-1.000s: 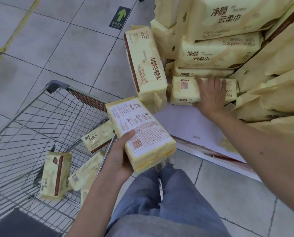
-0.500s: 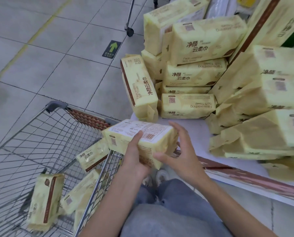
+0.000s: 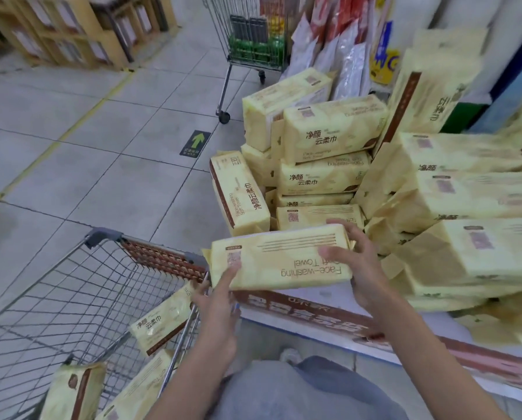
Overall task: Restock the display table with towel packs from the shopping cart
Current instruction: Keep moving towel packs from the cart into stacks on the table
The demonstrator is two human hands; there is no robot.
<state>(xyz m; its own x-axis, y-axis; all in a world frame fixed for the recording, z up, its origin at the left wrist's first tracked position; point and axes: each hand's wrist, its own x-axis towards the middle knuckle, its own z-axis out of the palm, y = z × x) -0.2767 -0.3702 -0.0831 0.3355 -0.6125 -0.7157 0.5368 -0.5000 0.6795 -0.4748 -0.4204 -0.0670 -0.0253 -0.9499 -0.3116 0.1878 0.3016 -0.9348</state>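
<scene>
Grey floor tiles [image 3: 80, 165] are spreading out behind a low display table [image 3: 314, 310] that is carrying crowded stacks of yellow packs [image 3: 323, 177]. Both hands are holding one towel pack [image 3: 281, 262] level over the table's front edge, just in front of the lowest pack in the middle stack and beside the shopping cart [image 3: 159, 259]. The right hand [image 3: 364, 277] is wrapping its fingers round the pack's right end, with the thumb lying on the printed face. The left hand [image 3: 218, 301] is pinching the lower left corner, thumb on the face and fingers seemingly beneath. Several other packs [image 3: 159, 322] are lying in the cart. Being film-wrapped soft towels, the pack is probably feeling light and squashy with a slick skin, so gripping both short ends is looking the safest way to stop it sagging or sliding.
</scene>
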